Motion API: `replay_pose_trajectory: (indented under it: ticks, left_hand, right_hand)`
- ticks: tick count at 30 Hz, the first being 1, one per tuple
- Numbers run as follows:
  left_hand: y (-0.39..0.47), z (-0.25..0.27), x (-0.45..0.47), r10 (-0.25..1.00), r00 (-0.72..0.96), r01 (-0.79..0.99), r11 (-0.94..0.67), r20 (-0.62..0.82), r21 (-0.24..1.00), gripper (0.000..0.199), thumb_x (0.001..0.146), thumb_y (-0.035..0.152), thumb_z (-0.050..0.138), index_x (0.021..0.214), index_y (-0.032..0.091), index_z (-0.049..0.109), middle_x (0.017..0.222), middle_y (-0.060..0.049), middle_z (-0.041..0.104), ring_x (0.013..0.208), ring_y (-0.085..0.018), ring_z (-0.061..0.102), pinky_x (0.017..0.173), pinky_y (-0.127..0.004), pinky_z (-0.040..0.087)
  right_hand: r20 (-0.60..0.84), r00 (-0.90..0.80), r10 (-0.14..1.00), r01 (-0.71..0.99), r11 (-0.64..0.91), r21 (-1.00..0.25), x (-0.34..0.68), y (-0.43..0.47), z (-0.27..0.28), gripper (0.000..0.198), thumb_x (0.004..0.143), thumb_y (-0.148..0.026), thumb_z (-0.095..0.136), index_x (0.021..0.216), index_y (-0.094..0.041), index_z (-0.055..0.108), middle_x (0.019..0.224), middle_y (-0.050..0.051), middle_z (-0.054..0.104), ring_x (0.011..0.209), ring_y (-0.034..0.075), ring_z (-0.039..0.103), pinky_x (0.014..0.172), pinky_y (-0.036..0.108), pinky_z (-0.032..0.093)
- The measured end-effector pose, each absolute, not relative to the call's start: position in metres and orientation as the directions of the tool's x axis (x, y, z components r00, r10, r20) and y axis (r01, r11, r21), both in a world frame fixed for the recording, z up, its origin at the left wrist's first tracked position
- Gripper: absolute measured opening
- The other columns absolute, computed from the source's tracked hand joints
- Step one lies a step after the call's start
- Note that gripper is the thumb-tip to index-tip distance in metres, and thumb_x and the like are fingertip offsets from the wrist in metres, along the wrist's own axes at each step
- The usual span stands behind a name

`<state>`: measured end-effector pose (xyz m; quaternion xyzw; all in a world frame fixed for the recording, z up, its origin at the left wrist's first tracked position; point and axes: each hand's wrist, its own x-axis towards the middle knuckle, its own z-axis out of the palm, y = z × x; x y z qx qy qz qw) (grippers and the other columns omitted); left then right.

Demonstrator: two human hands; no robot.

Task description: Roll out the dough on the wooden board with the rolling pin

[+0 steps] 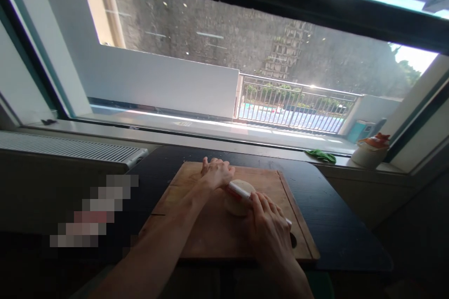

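Observation:
A thin, pale dough round lies flat on a wooden cutting board. Across it, slanting from far left to near right, runs a white rolling pin. My left hand is over the pin's far end, fingers curled down, and covers that end. Nearer me, my right hand is wrapped over the other end, whose tip pokes out past the fingers. Part of the dough is hidden beneath the pin and my right hand.
The board rests on a dark table against a windowsill. On the sill are a green cloth and a pale pot-like object with an orange top. A white radiator stands left of the table. Left of the board is a pixelated patch.

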<state>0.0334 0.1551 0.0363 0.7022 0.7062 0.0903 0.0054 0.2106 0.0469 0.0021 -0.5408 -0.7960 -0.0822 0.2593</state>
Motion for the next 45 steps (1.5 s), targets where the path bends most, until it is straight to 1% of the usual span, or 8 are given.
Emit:
replay_pose_trajectory:
  ticks: [6,12,14,18,22,32,39,45]
  left_hand:
    - [0.124,0.023,0.018,0.961,0.116,0.970,-0.163,0.252,0.178,0.039,0.094,0.033,0.027,0.104,0.028,0.065,0.124,-0.002,0.061,0.130,-0.031,0.035,0.105,-0.063,0.015]
    - [0.091,0.026,0.004,0.944,0.152,0.976,-0.189,0.291,0.104,0.040,0.093,0.030,0.029,0.119,0.020,0.057,0.137,-0.006,0.050,0.135,-0.026,0.029,0.111,-0.048,0.018]
    - [0.101,0.032,0.014,0.955,0.140,0.978,-0.174,0.261,0.114,0.041,0.093,0.029,0.027,0.115,0.018,0.060,0.135,-0.007,0.052,0.136,-0.028,0.027,0.111,-0.051,0.015]
    - [0.146,0.038,0.049,0.982,0.064,0.985,-0.091,0.176,0.148,0.040,0.091,0.030,0.031,0.093,0.015,0.069,0.107,-0.012,0.068,0.119,-0.033,0.048,0.103,-0.059,0.024]
    - [0.181,0.036,0.076,0.990,-0.018,0.984,-0.008,0.143,0.179,0.048,0.092,0.040,0.028,0.088,0.017,0.070,0.097,-0.013,0.070,0.108,-0.032,0.055,0.102,-0.060,0.024]
    - [0.159,0.032,0.050,0.985,0.073,0.979,-0.101,0.158,0.177,0.041,0.092,0.039,0.029,0.104,0.025,0.065,0.118,-0.008,0.064,0.127,-0.031,0.038,0.104,-0.060,0.019]
    - [0.139,0.025,0.020,0.993,0.066,0.988,-0.079,0.099,0.129,0.042,0.092,0.035,0.026,0.121,0.024,0.055,0.137,-0.011,0.048,0.132,-0.028,0.032,0.105,-0.058,0.019]
    - [0.148,0.032,0.036,0.996,0.038,0.990,-0.049,0.086,0.132,0.045,0.092,0.044,0.025,0.115,0.025,0.059,0.127,-0.011,0.058,0.127,-0.032,0.038,0.102,-0.060,0.022]
  right_hand:
    - [0.553,-0.315,0.772,0.896,0.434,-0.095,0.223,0.019,-0.011,0.039,0.091,-0.021,0.039,0.128,-0.014,0.049,0.126,0.009,0.057,0.117,0.022,0.051,0.096,0.036,0.041]
    - [0.525,-0.322,0.788,0.884,0.449,-0.132,0.226,0.009,-0.017,0.038,0.093,-0.022,0.036,0.129,-0.018,0.047,0.121,0.008,0.060,0.105,0.021,0.059,0.085,0.033,0.048]
    - [0.503,-0.294,0.813,0.892,0.422,-0.160,0.227,0.013,-0.015,0.036,0.094,-0.026,0.036,0.127,-0.019,0.048,0.118,0.007,0.062,0.105,0.021,0.059,0.084,0.033,0.049]
    - [0.551,-0.274,0.788,0.903,0.408,-0.135,0.230,0.027,-0.016,0.031,0.095,-0.028,0.035,0.118,-0.020,0.055,0.120,0.006,0.061,0.123,0.025,0.046,0.094,0.039,0.045]
    - [0.643,-0.291,0.708,0.891,0.445,-0.087,0.234,0.040,-0.031,0.031,0.093,-0.029,0.037,0.116,-0.018,0.056,0.114,0.008,0.065,0.115,0.026,0.055,0.088,0.039,0.049]
    - [0.677,-0.324,0.660,0.807,0.566,-0.166,0.217,0.019,-0.055,0.068,0.077,-0.005,0.037,0.143,-0.020,0.028,0.126,0.010,0.056,0.108,0.024,0.059,0.080,0.032,0.055]
    - [0.710,-0.330,0.622,0.826,0.555,-0.102,0.208,0.010,-0.043,0.055,0.084,-0.007,0.037,0.138,-0.022,0.040,0.124,0.010,0.058,0.105,0.025,0.060,0.077,0.033,0.055]
    - [0.671,-0.284,0.685,0.846,0.508,-0.161,0.213,0.016,-0.033,0.036,0.091,-0.019,0.038,0.125,-0.020,0.052,0.111,0.010,0.065,0.094,0.022,0.064,0.074,0.031,0.052]
